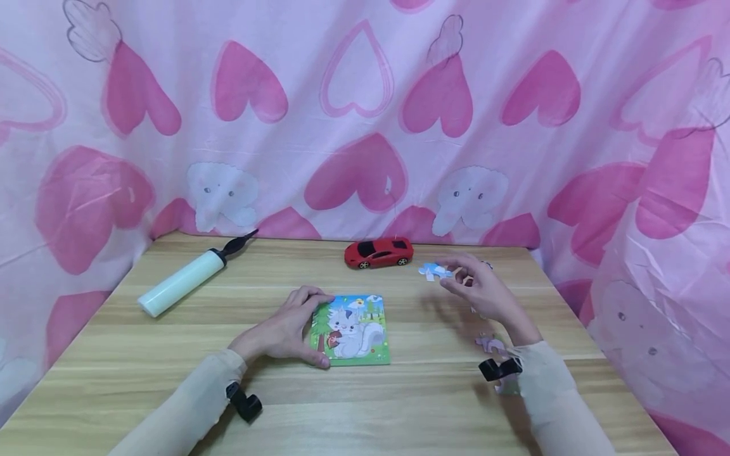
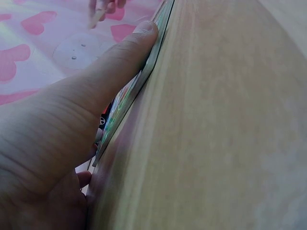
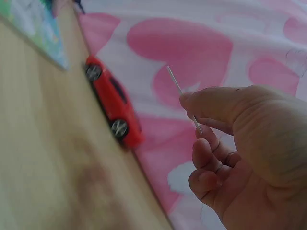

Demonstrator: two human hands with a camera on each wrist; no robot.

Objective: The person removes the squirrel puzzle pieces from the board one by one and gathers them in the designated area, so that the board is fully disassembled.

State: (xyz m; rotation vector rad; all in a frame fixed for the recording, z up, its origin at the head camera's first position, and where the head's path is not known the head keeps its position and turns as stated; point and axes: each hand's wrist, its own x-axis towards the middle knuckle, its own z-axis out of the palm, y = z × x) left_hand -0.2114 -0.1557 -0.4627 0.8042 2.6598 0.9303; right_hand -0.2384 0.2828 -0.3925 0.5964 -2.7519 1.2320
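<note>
Right grip: wristcam-edgewise puzzle piece

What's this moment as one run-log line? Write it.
left hand: holds squirrel board | right hand: pinches blue puzzle piece, raised over table | red toy car: beyond squirrel board

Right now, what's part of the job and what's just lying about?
Likely in the job:
- squirrel picture board, left hand on it
- puzzle piece pinched in right hand
- loose pieces by the right arm

Likely just lying about:
- red toy car
- pump
</note>
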